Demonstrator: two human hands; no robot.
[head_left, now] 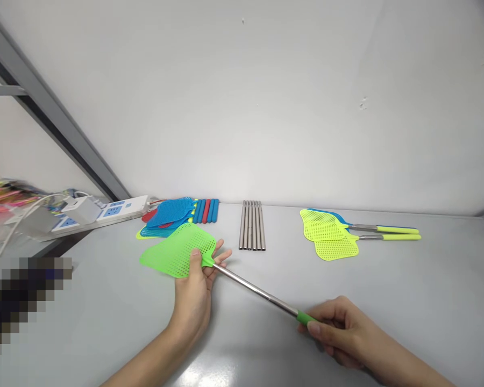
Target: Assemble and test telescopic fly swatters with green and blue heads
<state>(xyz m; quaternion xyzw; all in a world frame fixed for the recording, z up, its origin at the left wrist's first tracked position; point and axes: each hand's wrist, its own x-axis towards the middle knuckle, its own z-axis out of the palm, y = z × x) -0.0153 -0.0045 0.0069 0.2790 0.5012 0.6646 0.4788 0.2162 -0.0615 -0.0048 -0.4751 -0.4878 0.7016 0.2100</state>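
Note:
A green fly swatter [185, 248] with a metal shaft stretches between my two hands above the grey table. My left hand [197, 279] grips the base of its perforated head, thumb on top and fingers underneath. At the other end, my right hand [339, 333] is closed on the green handle, most of which the fingers hide. Behind the swatter head lies a pile of loose blue, red and yellow swatter heads [171, 210]. Coloured handle grips [207, 210] are lined up beside them. Several metal tubes [252, 226] lie side by side in the middle.
Assembled yellow and blue fly swatters [331, 236] lie at the right. A white power strip [123, 208] with a plugged-in adapter [82, 209] and cables is at the left, near a metal frame [64, 115]. A pale wall [266, 107] stands behind the table [419, 290].

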